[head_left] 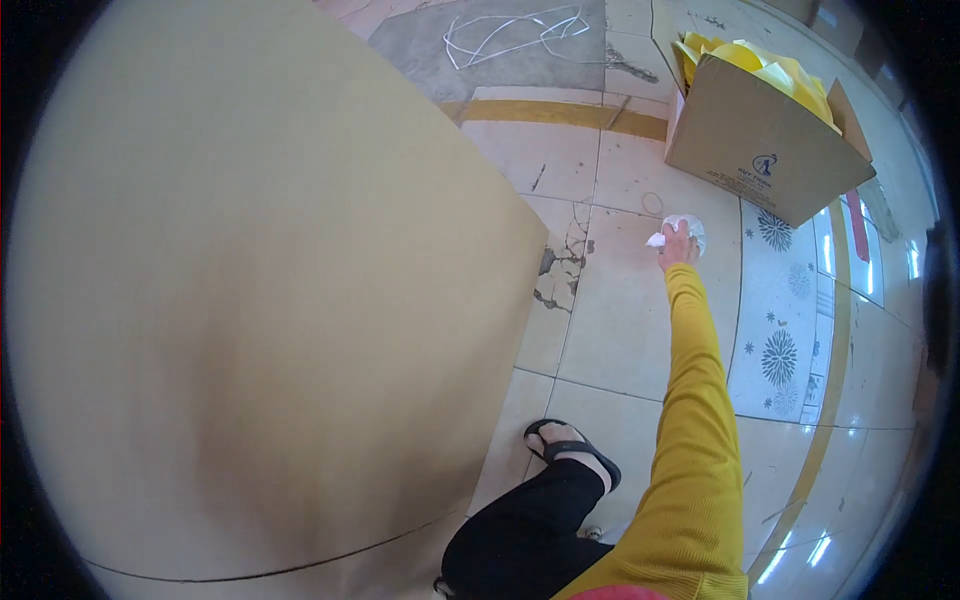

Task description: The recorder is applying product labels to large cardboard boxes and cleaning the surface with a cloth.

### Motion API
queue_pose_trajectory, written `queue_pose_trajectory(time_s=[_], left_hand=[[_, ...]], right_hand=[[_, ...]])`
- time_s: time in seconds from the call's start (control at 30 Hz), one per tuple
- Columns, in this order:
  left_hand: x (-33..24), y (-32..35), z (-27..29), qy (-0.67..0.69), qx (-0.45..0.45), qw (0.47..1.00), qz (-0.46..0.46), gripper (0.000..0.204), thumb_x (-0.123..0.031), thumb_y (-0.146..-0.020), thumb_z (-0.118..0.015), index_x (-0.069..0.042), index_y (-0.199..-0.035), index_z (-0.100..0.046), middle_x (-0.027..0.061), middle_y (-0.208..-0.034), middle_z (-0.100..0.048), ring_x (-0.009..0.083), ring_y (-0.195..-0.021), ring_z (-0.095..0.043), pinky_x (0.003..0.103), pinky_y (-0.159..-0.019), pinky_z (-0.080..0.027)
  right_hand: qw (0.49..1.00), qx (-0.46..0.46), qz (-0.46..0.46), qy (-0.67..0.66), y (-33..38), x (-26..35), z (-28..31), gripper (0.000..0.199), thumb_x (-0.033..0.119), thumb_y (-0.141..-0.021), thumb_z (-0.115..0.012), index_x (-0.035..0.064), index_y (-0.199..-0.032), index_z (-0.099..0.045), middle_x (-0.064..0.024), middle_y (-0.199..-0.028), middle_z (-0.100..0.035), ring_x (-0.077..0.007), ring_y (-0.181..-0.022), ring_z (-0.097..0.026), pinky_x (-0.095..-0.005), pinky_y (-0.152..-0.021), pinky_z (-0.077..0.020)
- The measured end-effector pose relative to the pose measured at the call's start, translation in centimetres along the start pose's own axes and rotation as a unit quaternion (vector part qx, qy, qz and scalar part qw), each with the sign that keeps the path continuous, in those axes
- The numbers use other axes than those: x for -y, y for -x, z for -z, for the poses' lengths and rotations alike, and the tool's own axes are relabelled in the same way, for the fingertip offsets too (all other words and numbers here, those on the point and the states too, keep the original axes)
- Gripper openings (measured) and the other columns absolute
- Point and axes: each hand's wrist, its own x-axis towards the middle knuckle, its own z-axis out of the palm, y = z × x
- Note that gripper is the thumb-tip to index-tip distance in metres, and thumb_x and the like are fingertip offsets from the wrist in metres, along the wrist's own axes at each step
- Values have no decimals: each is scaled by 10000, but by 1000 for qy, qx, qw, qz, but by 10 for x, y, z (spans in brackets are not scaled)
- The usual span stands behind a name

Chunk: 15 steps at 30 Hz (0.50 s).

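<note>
Paper wad (688, 226) lies on the floor tiles (620, 330) near the box (760, 140); the right hand (678, 246) reaches down, its grip closing over it. A loose hold could drop scraps. Left hand is out of view behind the cardboard sheet (260, 300).

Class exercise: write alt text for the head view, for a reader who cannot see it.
A right hand in a yellow sleeve reaches down to crumpled white paper on the cracked tiled floor. A large tan cardboard sheet fills the left; an open cardboard box of yellow sheets stands beyond.
</note>
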Motion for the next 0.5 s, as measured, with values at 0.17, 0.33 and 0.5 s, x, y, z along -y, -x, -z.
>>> queue_pose_trajectory(time_s=[0.17,0.33,0.5], left_hand=[[56,64,21,342,116,932,-24,290,-206,-879,-481,-87,-1137,-543,84,-1109,-567,209,-979,-543,346,-774,-485],[-31,170,-5,-96,-11,955,-279,337,-142,-809,-580,-50,-1131,-536,156,-1117,-549,322,-1069,-496,400,-895,-413],[-168,226,-42,167,-56,893,-415,592,-86,-778,-620,-76,-1312,-363,144,-1315,-397,306,-1226,-362,385,-1016,-319]], right_hand=[[986,21,87,-144,60,-4,33,485,275,-560,-728,127,-998,-582,-119,-987,-528,-284,-953,-536,-389,-835,-454],[780,315,166,-514,181,71,144,368,129,-684,-699,47,-1005,-539,-20,-772,-580,-97,-632,-509,-205,-506,-397],[657,313,492,-478,350,187,280,411,80,-632,-694,49,-1010,-535,-67,-953,-528,-161,-821,-511,-271,-662,-426]])
